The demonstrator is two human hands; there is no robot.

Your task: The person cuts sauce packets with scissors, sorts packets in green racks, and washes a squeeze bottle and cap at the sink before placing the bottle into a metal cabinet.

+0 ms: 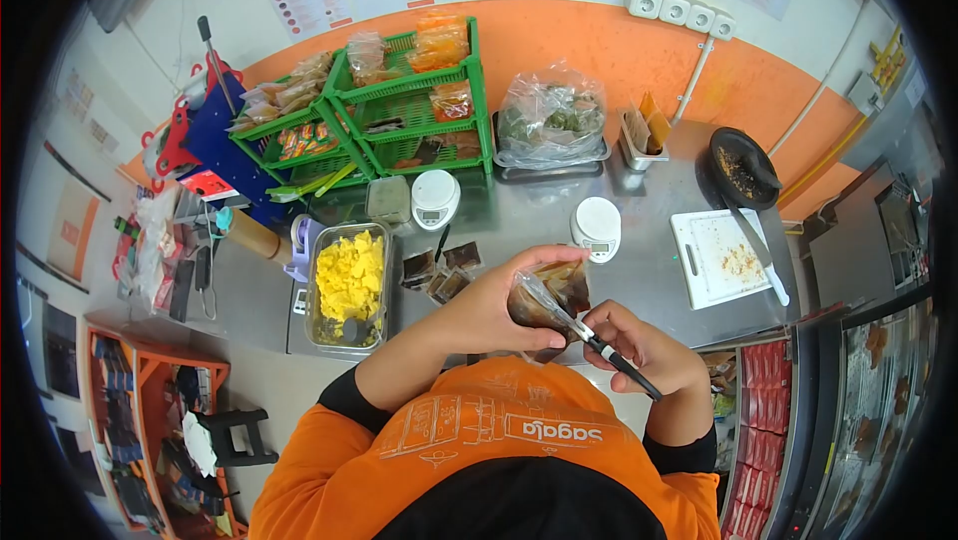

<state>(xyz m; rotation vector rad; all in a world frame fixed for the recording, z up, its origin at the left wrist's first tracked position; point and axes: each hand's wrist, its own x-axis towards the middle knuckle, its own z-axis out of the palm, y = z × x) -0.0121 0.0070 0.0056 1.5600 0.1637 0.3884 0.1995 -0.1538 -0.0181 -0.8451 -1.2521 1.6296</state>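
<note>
My left hand (489, 305) is wrapped around a clear plastic sachet of brown sauce (544, 302), held up in front of my chest. My right hand (639, 340) is closed on a slim black-and-white tool (621, 367), whose exact kind I cannot make out. The tool's white end meets the side of the sachet. On the steel counter beyond my left hand lie several small dark sachets (449, 275) with a black pen-like stick (441, 243) among them. A white kitchen scale (596, 229) stands just past the sachet.
At left sits a container of yellow food (349, 280). A second scale (435, 199) stands near the green racks (404, 91) of packets. Further right are a bag of greens (551, 119), a white cutting board (704, 266) with a knife (758, 251), and a stone mortar (740, 169).
</note>
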